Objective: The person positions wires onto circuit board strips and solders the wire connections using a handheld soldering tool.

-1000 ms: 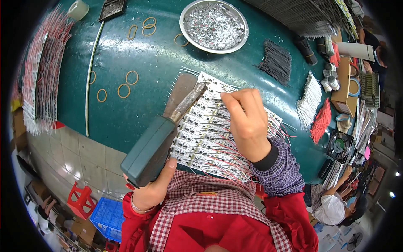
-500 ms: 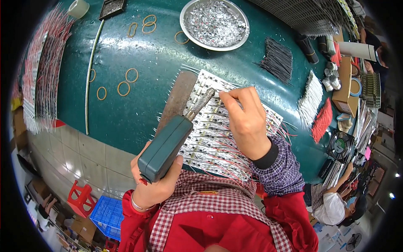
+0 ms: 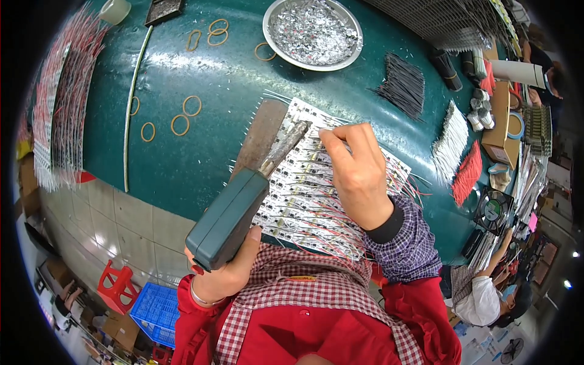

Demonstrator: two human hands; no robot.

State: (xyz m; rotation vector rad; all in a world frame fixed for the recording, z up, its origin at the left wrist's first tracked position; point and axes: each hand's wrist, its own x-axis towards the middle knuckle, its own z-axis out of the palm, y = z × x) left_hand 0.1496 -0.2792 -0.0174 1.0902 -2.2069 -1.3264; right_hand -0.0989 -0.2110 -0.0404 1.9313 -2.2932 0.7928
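Observation:
My left hand (image 3: 226, 278) is wrapped round the handle of a dark green soldering gun (image 3: 226, 220). Its metal barrel slants up and right over a panel of white circuit boards (image 3: 298, 112), with the end close to the far part of the panel. Rows of thin black, red and white wires run across the boards. Over the panel's right side, my right hand (image 3: 360, 176) has thumb and forefinger pinched near the barrel's end; whatever is between them is too small to make out. A flat brown bar (image 3: 260, 134) lies along the panel's left edge.
A metal bowl (image 3: 358, 48) of silvery scraps stands at the back. Black wires (image 3: 401, 85), white wires (image 3: 451, 137) and red wires (image 3: 467, 174) lie to the right. Rubber bands (image 3: 180, 125) and a thin rod (image 3: 135, 91) are on the left. Another person (image 3: 480, 301) is at far right.
The soldering gun's body has shifted left and slightly down with my left hand, and its barrel has swung a little. My right hand has hardly moved.

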